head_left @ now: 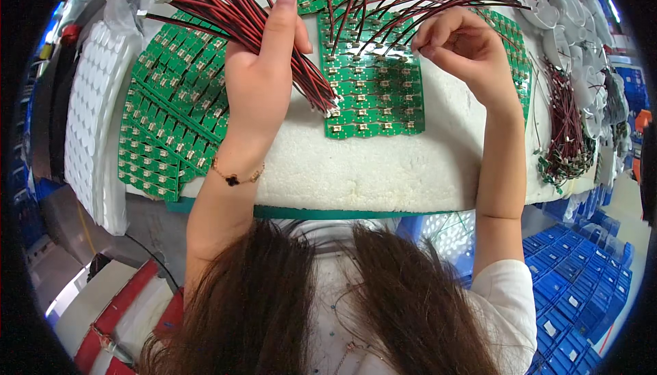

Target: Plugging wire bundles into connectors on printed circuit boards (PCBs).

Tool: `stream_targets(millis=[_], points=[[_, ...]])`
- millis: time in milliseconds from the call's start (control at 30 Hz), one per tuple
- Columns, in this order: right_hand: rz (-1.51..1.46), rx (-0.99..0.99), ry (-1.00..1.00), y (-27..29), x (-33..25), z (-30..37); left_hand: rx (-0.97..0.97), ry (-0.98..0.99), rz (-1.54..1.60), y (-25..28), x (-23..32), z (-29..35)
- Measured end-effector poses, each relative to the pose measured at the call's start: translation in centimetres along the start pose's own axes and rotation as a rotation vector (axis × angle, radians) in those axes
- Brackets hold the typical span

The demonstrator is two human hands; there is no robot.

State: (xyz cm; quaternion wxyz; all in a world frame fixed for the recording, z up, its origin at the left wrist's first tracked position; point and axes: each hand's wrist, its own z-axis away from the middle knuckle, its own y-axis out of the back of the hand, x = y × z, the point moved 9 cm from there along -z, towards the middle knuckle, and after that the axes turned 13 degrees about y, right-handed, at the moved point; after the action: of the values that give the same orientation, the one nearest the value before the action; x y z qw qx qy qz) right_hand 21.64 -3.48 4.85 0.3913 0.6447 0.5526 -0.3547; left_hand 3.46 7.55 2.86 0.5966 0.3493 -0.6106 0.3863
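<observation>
The left hand clasps a wire bundle; its low ends could snag the green board just right of that grip. The right hand pinches narrowly, on what I can't tell.

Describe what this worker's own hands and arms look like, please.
Both are human, without gloves. The left hand has a thin gold-coloured bracelet with a dark clover-shaped charm at its wrist. The right hand shows no jewellery; a short white sleeve covers that upper arm. Hair hides the left sleeve area.
</observation>
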Motion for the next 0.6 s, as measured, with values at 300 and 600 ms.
stream_targets(millis=[300,600], points=[[0.534,-0.094,-0.186,0.4,1.6,0.3,-0.012,-0.038,0.052,-0.1,0.1,-0.1],[0.64,-0.176,-0.181,0.1,1.3,0.4,-0.007,-0.06,0.03,0.1,0.2,-0.1]])
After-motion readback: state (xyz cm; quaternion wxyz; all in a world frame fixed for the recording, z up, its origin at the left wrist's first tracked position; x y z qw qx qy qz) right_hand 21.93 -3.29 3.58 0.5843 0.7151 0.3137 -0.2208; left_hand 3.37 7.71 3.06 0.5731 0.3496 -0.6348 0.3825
